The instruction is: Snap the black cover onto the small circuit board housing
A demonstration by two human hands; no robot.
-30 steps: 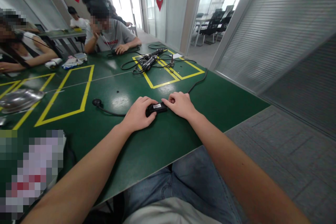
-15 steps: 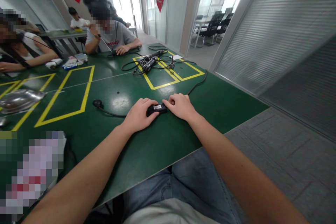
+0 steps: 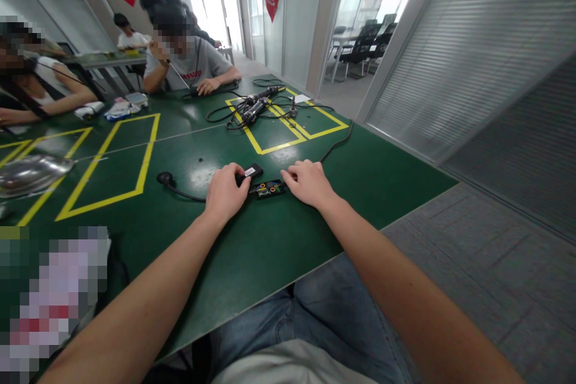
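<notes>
Holding a black cover (image 3: 252, 172) with a white label between thumb and fingers, the left hand (image 3: 225, 193) sits at nine o'clock of an open black case (image 3: 270, 189), with twelve o'clock pointing away from the wearer. The cover is tilted off the case, at about eleven o'clock from it, near its far edge. Inside the case, small electronic parts show, among them two yellowish rings. The right hand (image 3: 309, 181) is at three o'clock, fingers curled and thumb by the case's end; whether it grips the case or only touches it, I cannot tell.

The case lies on the green desk (image 3: 252, 270). At nine o'clock, a cord ends in a black plug (image 3: 165, 179), and farther out that way lies a shiny metal dish (image 3: 36, 174). A dark cable (image 3: 338, 143) runs from behind the right hand towards two o'clock. At twelve o'clock, well apart, two power tools (image 3: 255, 109) lie with tangled cords across yellow tape (image 3: 281, 145). A small metal part (image 3: 293, 109) and a white paper (image 3: 302, 98) are near them, towards one o'clock. Across the desk, at eleven o'clock, sits a person in a grey shirt (image 3: 198, 63).
</notes>
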